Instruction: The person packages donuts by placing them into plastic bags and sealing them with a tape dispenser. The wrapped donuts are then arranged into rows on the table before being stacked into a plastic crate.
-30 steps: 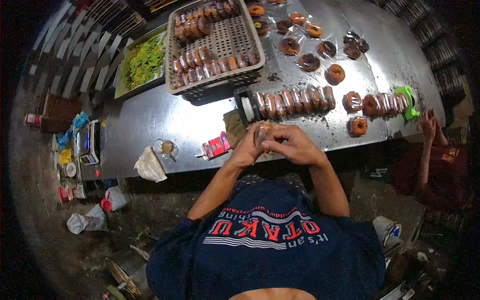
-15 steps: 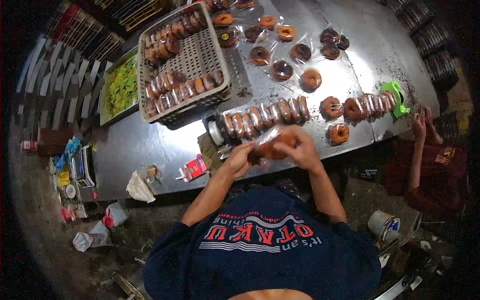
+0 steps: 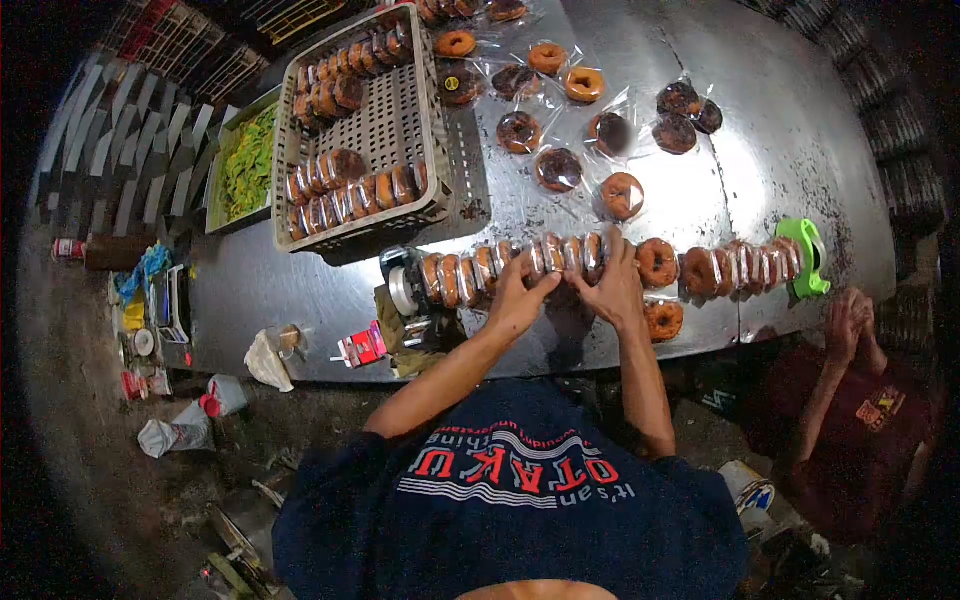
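Note:
Plastic-wrapped doughnuts [image 3: 466,278] stand on edge in a row along the near side of the metal table. My left hand [image 3: 518,300] and my right hand [image 3: 614,290] grip several wrapped doughnuts [image 3: 571,254] in that row, fingers on their far side and thumbs on the near side. My fingers partly cover them. Right of my right hand a doughnut [image 3: 656,262] leans by another wrapped row [image 3: 742,268], and one more doughnut [image 3: 664,320] lies nearer me. A tape dispenser [image 3: 402,285] with a white roll stands at the row's left end.
A plastic crate [image 3: 437,170] of wrapped doughnuts stands at the far left, beside a tray of green packets [image 3: 248,165]. Loose doughnuts [image 3: 558,170] lie farther back. A green tape dispenser [image 3: 803,258] stands near another person's hands [image 3: 848,318]. A red pack [image 3: 362,345] lies near the front edge.
My hands have moved forward from a wrapped doughnut held in front of the row to the row itself, and now grip several there. The view has shifted slightly.

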The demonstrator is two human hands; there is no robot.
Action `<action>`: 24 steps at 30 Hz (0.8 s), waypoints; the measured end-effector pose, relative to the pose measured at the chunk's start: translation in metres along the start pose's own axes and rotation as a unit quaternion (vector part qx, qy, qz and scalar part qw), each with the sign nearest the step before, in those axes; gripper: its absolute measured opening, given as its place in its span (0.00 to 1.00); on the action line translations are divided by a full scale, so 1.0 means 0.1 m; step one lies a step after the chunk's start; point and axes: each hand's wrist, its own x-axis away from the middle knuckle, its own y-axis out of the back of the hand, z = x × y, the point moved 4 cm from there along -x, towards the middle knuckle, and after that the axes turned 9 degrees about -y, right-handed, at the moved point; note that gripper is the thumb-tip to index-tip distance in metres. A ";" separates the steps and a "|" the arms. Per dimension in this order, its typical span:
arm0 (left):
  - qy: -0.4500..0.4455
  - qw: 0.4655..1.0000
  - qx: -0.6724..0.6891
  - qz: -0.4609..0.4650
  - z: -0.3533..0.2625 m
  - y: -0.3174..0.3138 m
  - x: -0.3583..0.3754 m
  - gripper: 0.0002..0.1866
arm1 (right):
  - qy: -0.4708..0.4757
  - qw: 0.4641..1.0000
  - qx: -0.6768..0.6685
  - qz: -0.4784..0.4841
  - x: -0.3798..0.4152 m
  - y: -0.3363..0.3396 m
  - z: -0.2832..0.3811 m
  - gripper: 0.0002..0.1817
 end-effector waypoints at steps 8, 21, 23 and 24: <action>0.038 0.999 -0.006 0.013 -0.28 -0.24 -0.51 0.49 | 0.026 0.995 -0.048 -0.081 -0.13 -0.12 -0.21 0.57; -0.262 0.929 0.034 -0.259 -1.13 2.49 -0.33 0.30 | 0.196 0.950 -0.181 -0.163 -0.52 -0.64 2.56 0.54; -0.255 0.927 0.066 -0.266 -1.04 3.04 -0.51 0.32 | 0.203 0.941 -0.235 -0.135 -0.71 -0.92 3.11 0.53; -0.254 0.922 0.047 -0.288 -0.97 3.29 -0.62 0.33 | 0.226 0.939 -0.206 -0.157 -0.85 -1.10 3.28 0.53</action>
